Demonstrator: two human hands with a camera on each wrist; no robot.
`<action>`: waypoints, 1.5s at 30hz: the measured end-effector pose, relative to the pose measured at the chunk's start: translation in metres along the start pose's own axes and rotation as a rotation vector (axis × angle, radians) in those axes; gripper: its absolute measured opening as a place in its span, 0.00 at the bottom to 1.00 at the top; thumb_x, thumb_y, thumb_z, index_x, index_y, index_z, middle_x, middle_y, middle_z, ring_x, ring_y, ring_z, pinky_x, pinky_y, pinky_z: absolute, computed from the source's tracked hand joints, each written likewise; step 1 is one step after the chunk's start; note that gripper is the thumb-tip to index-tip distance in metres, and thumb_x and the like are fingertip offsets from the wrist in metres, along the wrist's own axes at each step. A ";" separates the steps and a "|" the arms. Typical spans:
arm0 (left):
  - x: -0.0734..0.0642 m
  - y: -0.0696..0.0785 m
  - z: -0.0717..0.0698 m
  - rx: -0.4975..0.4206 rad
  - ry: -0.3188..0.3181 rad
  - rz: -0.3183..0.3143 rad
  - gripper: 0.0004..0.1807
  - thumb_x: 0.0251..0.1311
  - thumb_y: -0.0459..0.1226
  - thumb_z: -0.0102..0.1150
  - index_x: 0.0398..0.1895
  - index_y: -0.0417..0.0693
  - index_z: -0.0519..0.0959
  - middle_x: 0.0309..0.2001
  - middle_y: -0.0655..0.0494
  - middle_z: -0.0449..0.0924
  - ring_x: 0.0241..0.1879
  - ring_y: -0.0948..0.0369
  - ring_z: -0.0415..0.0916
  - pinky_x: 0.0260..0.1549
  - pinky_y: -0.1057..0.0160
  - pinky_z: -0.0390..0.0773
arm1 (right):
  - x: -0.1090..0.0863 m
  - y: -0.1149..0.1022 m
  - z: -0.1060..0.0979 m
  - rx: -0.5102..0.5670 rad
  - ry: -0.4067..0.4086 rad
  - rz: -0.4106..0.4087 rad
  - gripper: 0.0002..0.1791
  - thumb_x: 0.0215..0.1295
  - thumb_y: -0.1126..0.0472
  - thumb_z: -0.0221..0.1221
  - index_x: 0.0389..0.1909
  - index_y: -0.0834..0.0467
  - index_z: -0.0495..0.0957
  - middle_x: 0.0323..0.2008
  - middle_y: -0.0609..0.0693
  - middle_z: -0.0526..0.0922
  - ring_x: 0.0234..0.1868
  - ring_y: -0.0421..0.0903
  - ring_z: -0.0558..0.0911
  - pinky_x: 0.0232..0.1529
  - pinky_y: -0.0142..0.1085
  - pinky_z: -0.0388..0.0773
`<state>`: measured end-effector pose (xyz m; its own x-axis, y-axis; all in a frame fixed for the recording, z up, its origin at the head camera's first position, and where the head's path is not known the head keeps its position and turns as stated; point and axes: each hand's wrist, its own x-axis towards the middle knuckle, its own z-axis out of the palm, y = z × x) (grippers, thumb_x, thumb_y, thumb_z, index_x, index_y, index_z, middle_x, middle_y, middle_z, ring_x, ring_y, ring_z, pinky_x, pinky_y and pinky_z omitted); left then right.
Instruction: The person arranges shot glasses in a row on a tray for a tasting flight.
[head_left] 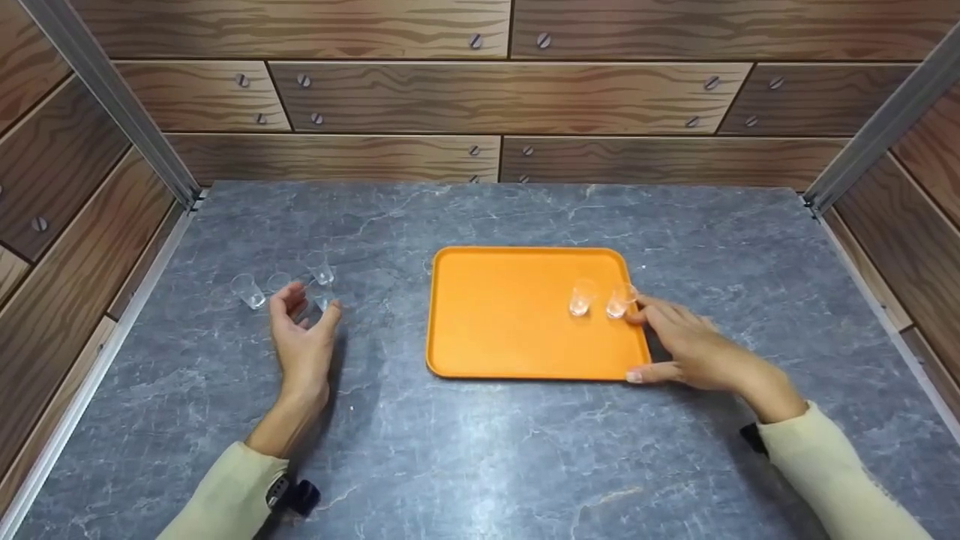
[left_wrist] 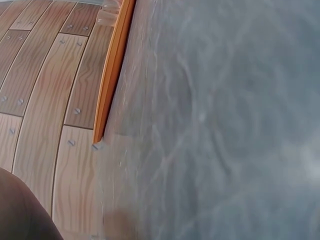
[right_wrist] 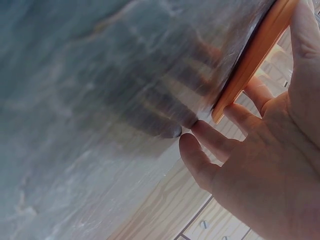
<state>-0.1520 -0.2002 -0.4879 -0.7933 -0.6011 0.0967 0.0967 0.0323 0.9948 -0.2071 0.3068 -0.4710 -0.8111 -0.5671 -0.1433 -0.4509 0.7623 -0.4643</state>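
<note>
My left hand (head_left: 303, 346) is at the left among small clear plastic cups, its fingers and thumb apart. One clear cup (head_left: 247, 291) stands left of its fingertips, another (head_left: 321, 268) just beyond them; others are partly hidden by the hand. On the right, my right hand (head_left: 694, 346) lies along the right edge of an orange tray (head_left: 510, 322), thumb at the near corner and fingertips at the rim. Two clear cups (head_left: 580, 298) stand on the tray's right part, the outer one (head_left: 619, 301) beside those fingertips. The right wrist view shows loosely extended fingers (right_wrist: 210, 145) beside the tray's edge.
A grey marbled tabletop (head_left: 420, 450) lies under everything. Wood-patterned walls (head_left: 510, 97) close off the back and both sides, with metal posts (head_left: 120, 105) at the back corners. Each wrist wears a dark strapped device.
</note>
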 end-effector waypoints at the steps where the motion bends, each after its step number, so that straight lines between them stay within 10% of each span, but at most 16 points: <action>1: 0.000 0.000 0.000 -0.003 -0.009 -0.003 0.33 0.63 0.27 0.66 0.71 0.33 0.68 0.70 0.35 0.67 0.70 0.45 0.65 0.69 0.49 0.64 | 0.000 0.000 0.000 0.000 -0.001 0.000 0.46 0.66 0.31 0.71 0.70 0.59 0.70 0.84 0.68 0.54 0.80 0.73 0.56 0.69 0.82 0.51; 26: 0.020 -0.011 0.000 -0.017 -0.021 -0.007 0.27 0.64 0.19 0.60 0.67 0.30 0.73 0.64 0.33 0.73 0.65 0.43 0.72 0.71 0.50 0.69 | 0.001 0.000 -0.001 0.004 -0.010 0.014 0.48 0.65 0.31 0.71 0.73 0.59 0.70 0.84 0.67 0.54 0.81 0.74 0.56 0.69 0.83 0.50; 45: 0.034 -0.015 -0.003 -0.007 -0.022 -0.127 0.25 0.70 0.25 0.66 0.68 0.27 0.75 0.60 0.36 0.81 0.52 0.58 0.77 0.51 0.72 0.79 | 0.000 0.001 0.000 0.004 0.002 0.022 0.48 0.65 0.30 0.71 0.72 0.58 0.70 0.84 0.66 0.55 0.80 0.74 0.57 0.69 0.82 0.51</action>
<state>-0.1785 -0.2229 -0.4993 -0.8125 -0.5823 -0.0291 -0.0012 -0.0482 0.9988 -0.2074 0.3074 -0.4709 -0.8215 -0.5495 -0.1520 -0.4315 0.7735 -0.4642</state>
